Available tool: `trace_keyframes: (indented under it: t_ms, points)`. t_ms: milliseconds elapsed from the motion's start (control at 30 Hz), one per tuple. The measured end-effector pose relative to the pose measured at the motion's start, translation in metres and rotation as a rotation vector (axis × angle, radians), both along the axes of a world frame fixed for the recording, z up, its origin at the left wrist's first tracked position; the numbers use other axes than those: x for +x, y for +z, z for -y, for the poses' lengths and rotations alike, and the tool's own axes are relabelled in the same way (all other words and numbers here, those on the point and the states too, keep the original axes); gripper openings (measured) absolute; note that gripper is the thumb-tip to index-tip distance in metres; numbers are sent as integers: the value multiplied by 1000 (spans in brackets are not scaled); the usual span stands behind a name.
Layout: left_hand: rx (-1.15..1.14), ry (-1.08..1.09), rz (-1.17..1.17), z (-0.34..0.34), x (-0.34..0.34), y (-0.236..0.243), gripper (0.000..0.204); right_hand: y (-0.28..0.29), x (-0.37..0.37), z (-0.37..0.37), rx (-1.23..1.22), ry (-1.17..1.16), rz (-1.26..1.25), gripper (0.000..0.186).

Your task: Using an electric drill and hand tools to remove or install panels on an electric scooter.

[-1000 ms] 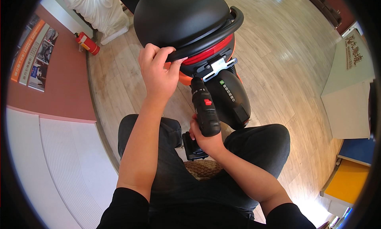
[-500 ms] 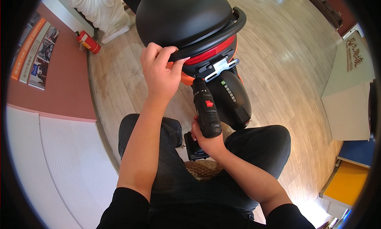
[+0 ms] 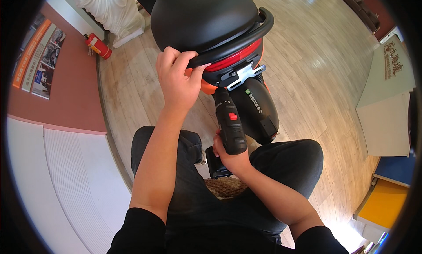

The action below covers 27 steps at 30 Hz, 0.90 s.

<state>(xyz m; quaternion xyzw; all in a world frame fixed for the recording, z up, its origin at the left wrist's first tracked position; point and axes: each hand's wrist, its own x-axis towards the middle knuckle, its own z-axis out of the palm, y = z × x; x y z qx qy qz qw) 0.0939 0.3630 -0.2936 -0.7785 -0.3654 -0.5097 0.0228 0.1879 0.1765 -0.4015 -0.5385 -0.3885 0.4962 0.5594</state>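
Note:
My left hand (image 3: 181,80) is closed round the left end of a black grab rail (image 3: 246,37) behind a scooter's black seat (image 3: 204,18). In my right hand (image 3: 233,159) is a black cordless drill (image 3: 231,124) with a red switch, its nose pointing up at the scooter's rear. The drill's tip meets the area under the red tail light (image 3: 235,57), left of a silver metal bracket (image 3: 246,76); whether it touches a screw is hidden. Below the bracket curves the black rear mudguard (image 3: 257,109).
On the left, a red fire extinguisher (image 3: 97,46) stands by the wall, near a white-wrapped object (image 3: 110,12). A pale counter (image 3: 384,104) is at the right, with a yellow panel (image 3: 384,201) nearer. Beneath me is a woven seat (image 3: 225,187).
The drill and my right hand have shifted very slightly right and down. My left hand keeps its hold on the grab rail.

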Motion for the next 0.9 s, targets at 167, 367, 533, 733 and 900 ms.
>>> trace_keyframes:
  t_ms: [167,367,533,733,900]
  points:
    - [8,8,-4,0,1,0,25,-3,2,1,11,11,2,14]
    - [-4,8,-4,1,0,1,26,-1,4,4,5,29,36,14]
    - [5,8,5,0,1,0,26,-3,5,5,-7,22,46,14]
    - [-10,30,89,6,-1,-3,28,14,14,15,83,60,173,21]
    - [-292,179,479,48,4,-29,25,33,33,47,85,74,287,37]
